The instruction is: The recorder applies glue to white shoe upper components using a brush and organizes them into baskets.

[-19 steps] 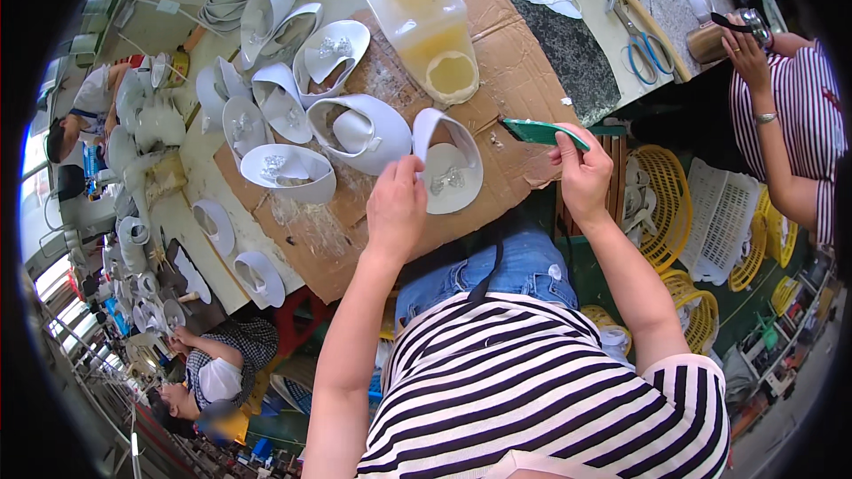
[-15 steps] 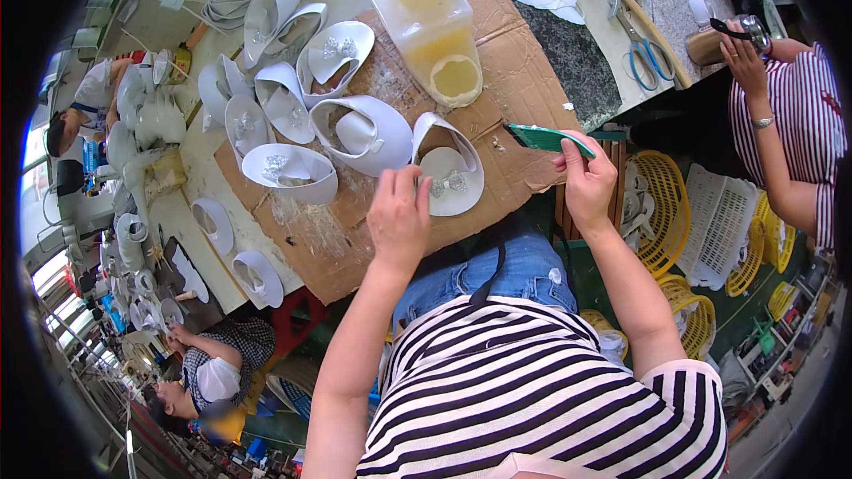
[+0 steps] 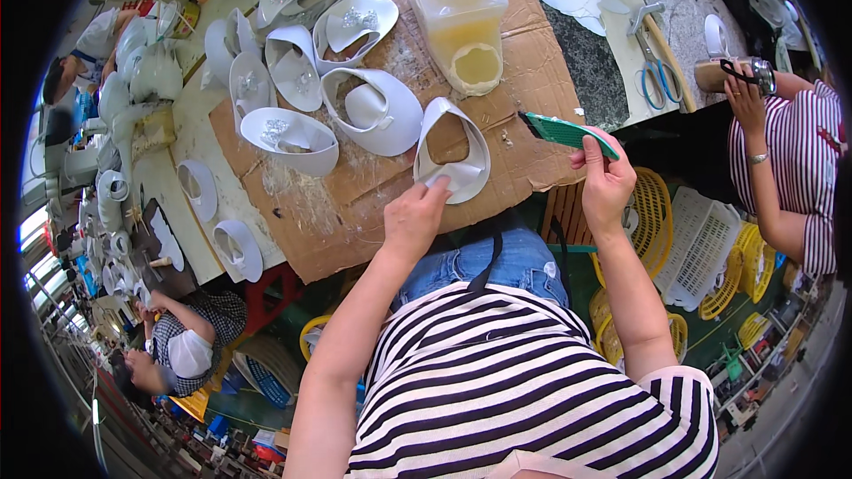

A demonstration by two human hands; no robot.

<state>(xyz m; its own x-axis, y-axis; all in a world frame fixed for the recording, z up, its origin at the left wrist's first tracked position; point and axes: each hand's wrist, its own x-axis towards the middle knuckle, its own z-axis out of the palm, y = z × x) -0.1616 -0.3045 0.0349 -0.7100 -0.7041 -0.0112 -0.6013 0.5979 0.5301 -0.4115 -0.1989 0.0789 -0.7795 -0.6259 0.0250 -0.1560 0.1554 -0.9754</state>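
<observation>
My left hand (image 3: pixel 414 218) has its fingers closed on the near flap of a white shoe upper (image 3: pixel 481 158), which lies on a sheet of cardboard (image 3: pixel 355 217). The flap's inner end is hidden under my fingertips. To the right, my right hand (image 3: pixel 608 184) grips a green brush (image 3: pixel 568 131) with dark bristles, held above the cardboard's edge and apart from the upper. Beside my left hand sits another white upper (image 3: pixel 395 120). Several more lie to its left, some with a glittery bow, such as one white upper (image 3: pixel 306 155).
A translucent glue bottle (image 3: pixel 457 18) with yellowish liquid stands at the far side of the cardboard. Blue-handled scissors (image 3: pixel 658 82) and a hammer (image 3: pixel 664 53) lie far right. A co-worker in stripes (image 3: pixel 790 151) holds a metal flask (image 3: pixel 737 75). Yellow baskets (image 3: pixel 652 222) stand on the floor.
My left hand has moved onto the nearest upper and taken hold of its flap; the bow seen there before no longer shows. The brush stays in my right hand.
</observation>
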